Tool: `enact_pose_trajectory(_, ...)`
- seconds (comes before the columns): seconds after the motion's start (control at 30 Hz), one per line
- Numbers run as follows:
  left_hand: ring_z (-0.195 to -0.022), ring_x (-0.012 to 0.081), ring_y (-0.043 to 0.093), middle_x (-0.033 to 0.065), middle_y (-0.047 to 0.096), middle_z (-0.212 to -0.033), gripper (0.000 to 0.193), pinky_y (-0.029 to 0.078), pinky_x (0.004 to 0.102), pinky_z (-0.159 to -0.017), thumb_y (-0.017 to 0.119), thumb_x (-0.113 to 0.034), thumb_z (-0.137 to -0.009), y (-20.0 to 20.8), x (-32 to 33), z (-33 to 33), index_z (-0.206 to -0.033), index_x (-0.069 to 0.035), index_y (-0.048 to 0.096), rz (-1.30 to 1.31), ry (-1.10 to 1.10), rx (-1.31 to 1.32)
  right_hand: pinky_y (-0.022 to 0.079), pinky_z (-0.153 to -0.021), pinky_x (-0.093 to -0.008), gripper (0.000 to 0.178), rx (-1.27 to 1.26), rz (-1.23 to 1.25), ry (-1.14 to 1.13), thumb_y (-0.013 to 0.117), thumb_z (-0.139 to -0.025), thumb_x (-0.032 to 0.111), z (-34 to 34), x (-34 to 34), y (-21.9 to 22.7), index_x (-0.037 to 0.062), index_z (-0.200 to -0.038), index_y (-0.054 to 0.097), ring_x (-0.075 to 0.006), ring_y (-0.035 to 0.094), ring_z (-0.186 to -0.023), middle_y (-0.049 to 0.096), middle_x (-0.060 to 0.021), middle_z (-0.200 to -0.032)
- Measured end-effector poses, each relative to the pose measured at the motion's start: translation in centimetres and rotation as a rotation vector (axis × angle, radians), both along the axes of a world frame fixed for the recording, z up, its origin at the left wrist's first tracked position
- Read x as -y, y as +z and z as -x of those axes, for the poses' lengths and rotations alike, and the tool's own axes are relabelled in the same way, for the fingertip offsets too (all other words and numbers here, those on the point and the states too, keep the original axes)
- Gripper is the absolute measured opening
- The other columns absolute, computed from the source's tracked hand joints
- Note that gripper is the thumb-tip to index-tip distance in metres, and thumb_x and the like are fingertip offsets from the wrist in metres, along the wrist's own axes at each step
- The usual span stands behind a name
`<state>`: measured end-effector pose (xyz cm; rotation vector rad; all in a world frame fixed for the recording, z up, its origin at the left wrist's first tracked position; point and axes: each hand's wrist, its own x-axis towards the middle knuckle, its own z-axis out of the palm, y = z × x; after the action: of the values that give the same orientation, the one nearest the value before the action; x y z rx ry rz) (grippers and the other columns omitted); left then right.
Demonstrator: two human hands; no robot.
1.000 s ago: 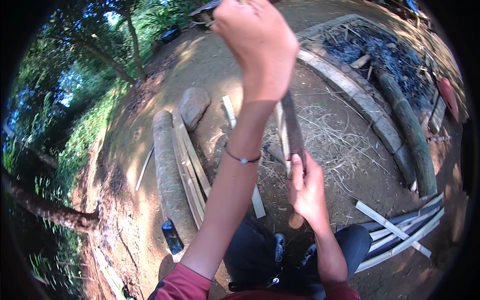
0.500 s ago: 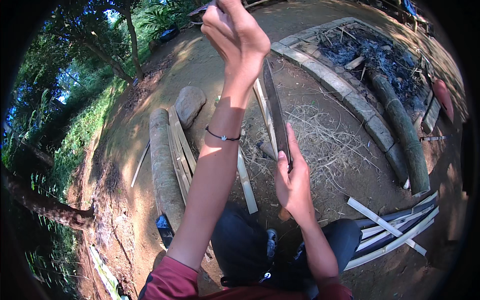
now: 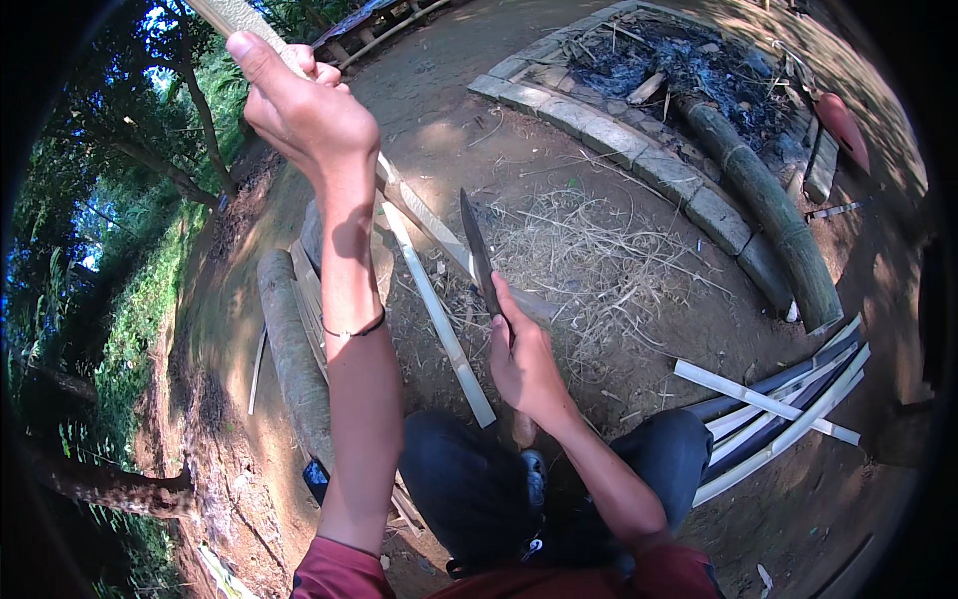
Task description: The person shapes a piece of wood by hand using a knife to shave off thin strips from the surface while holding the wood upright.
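My left hand (image 3: 311, 118), raised high at the upper left, is closed around a long pale bamboo strip (image 3: 427, 218). The strip slants from beyond my fist down toward the knife. In my right hand (image 3: 534, 367) is a large knife (image 3: 477, 240) with a dark blade and a brown wooden handle. Its blade points up and away, beside the strip's lower end; whether they touch I cannot tell. Below them another split bamboo piece (image 3: 444, 319) lies on the dirt, with thin curly shavings (image 3: 624, 265) to its right.
A thick bamboo pole or log (image 3: 296, 349) lies to the left, with strips beside it. Several split bamboo pieces (image 3: 788, 414) are piled at the right. Farther off, a stone border (image 3: 649, 165) rings an ash pit, and a green bamboo pole (image 3: 763, 215) leans across it.
My left hand has swung to the left and slightly down, bringing the bamboo strip into clearer sight. The knife in my right hand tilts more leftward. The whole view has shifted somewhat.
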<state>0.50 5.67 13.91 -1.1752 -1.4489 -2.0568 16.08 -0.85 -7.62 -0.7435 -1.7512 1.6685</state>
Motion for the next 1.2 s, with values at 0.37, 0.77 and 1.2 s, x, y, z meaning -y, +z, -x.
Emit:
enact_pose_trajectory(0.37,-0.049,0.0112,0.031,0.0025,0.037,-0.06,0.076,0.026,0.0258,-0.046,0.029,-0.076,-0.096,0.3,0.4,0.7,-0.082,-0.003,0.045,0.088,-0.043,0.044,0.047,-0.058,-0.0348,0.062,-0.294,-0.033,-0.029,0.044,-0.098,0.002,0.7,1.0,2.0,0.0091,-0.156,0.026,-0.026,0.063,-0.053,0.056,-0.0252,-0.066)
enact_pose_trajectory(0.77,-0.049,0.0114,0.033,0.0039,0.041,-0.061,0.077,0.027,0.0258,-0.045,0.033,-0.075,-0.096,0.2,-0.1,-1.7,-0.083,-0.001,0.05,0.034,-0.013,0.009,0.046,-0.058,-0.0449,0.064,-0.181,-0.084,0.066,0.044,-0.098,0.002,-1.9,0.5,4.9,0.007,-0.158,0.022,-0.0388,0.06,-0.053,0.052,-0.0235,-0.057)
enact_pose_trajectory(1.2,-0.047,0.0105,0.032,0.0028,0.037,-0.059,0.077,0.025,0.0245,-0.043,0.032,-0.075,-0.096,0.3,2.3,-1.6,-0.08,-0.001,0.046,0.011,-0.036,0.057,0.048,-0.064,-0.0396,0.059,-0.236,-0.128,-0.011,0.043,-0.097,0.001,-1.9,1.7,2.9,0.0058,-0.154,0.031,-0.0382,0.063,-0.063,0.06,-0.0275,-0.08)
